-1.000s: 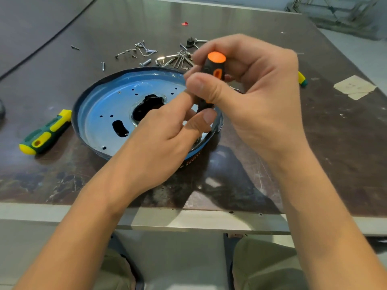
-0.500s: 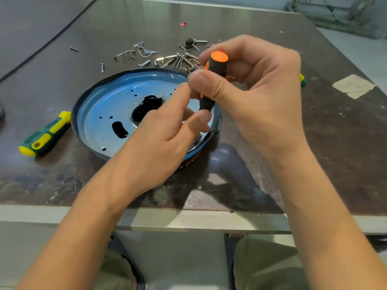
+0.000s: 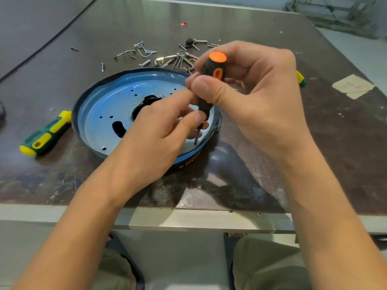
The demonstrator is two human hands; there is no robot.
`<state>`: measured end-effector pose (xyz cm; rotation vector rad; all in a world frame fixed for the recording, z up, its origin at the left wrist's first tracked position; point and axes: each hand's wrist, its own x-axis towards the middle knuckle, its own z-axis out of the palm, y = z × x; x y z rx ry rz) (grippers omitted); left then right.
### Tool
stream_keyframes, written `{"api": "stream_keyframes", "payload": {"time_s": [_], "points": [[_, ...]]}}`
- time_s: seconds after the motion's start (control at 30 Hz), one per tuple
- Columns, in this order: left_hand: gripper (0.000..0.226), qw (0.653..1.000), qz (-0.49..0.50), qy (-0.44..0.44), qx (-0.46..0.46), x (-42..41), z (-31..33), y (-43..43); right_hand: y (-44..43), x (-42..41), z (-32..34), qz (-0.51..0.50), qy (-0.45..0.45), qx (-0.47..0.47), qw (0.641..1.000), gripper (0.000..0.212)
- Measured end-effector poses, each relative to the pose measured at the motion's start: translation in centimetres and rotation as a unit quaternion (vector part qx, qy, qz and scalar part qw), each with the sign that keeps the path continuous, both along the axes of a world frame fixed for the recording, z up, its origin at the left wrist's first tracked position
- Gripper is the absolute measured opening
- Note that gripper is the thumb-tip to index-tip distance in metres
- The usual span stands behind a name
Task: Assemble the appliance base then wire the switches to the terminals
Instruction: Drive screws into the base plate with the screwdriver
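Right hand (image 3: pixel 261 97): thumb and fingers curled round the handle of the orange-and-black screwdriver (image 3: pixel 213 74), orange cap up. Tool stands nearly upright, top leaning slightly to the right.

Left hand (image 3: pixel 159 135): thumb and forefinger close on either side of the lower handle, where the shaft begins, pinching it. Other fingers are tucked under; I cannot tell whether they hold a screw.

Shaft tip sits inside the blue appliance base (image 3: pixel 109 105), at its near-right edge just inside the rim. Base lies flat on the bench (image 3: pixel 314 143), open side up, with a dark central opening and small holes.

Green-and-yellow screwdriver (image 3: pixel 45 133) lies just left of the base. Loose screws and wire clips (image 3: pixel 167 57) are scattered behind it. A paper scrap (image 3: pixel 352 85) is at far right.
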<state>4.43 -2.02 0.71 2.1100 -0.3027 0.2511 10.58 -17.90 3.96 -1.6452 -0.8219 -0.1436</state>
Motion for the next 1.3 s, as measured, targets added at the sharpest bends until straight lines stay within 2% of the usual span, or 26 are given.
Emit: {"api": "stream_keyframes", "payload": {"time_s": [0.17,0.27,0.37,0.5,0.6,0.7,0.83,0.97,1.07,1.13,1.3], "points": [[0.021,1.000,0.013,0.010,0.026,-0.2,0.1,-0.1,0.4,-0.2,-0.1,-0.058,-0.018,-0.006,0.998,0.038],[0.021,0.999,0.019,0.015,0.022,-0.1,0.2,-0.2,0.2,-0.4,-0.3,0.027,0.015,-0.002,1.000,0.025],[0.017,0.999,0.025,0.021,0.016,-0.1,0.1,-0.1,-0.2,-0.6,-0.3,0.091,0.071,0.047,0.992,0.029],[0.022,0.999,0.024,0.021,0.020,-0.1,0.1,-0.2,0.2,-0.4,0.2,-0.006,0.007,0.009,1.000,0.017],[0.024,0.999,0.015,0.020,0.023,-0.2,0.1,-0.2,0.5,-0.2,0.3,-0.053,-0.003,0.006,0.999,0.029],[0.021,0.999,0.020,0.015,0.033,-0.2,0.1,-0.2,0.4,-0.4,0.0,0.005,0.029,0.010,1.000,0.023],[0.015,0.999,0.035,0.018,0.031,-0.1,-0.1,-0.2,-0.1,-0.8,-0.1,0.089,0.100,0.073,0.988,0.029],[0.026,0.999,0.035,0.026,0.028,-0.2,0.0,-0.4,0.5,-0.9,0.2,0.024,0.072,0.072,0.995,0.016],[0.027,0.998,0.045,0.026,0.029,-0.2,0.1,-0.5,1.5,-1.0,0.2,-0.009,0.040,0.065,0.997,0.018],[0.023,0.998,0.052,0.032,0.026,-0.1,0.1,-0.4,1.5,-1.0,0.0,0.015,0.044,0.069,0.997,0.019],[0.019,0.998,0.053,0.040,0.013,0.0,0.0,-0.5,0.3,-1.1,0.0,0.100,0.127,0.110,0.981,0.024]]}}
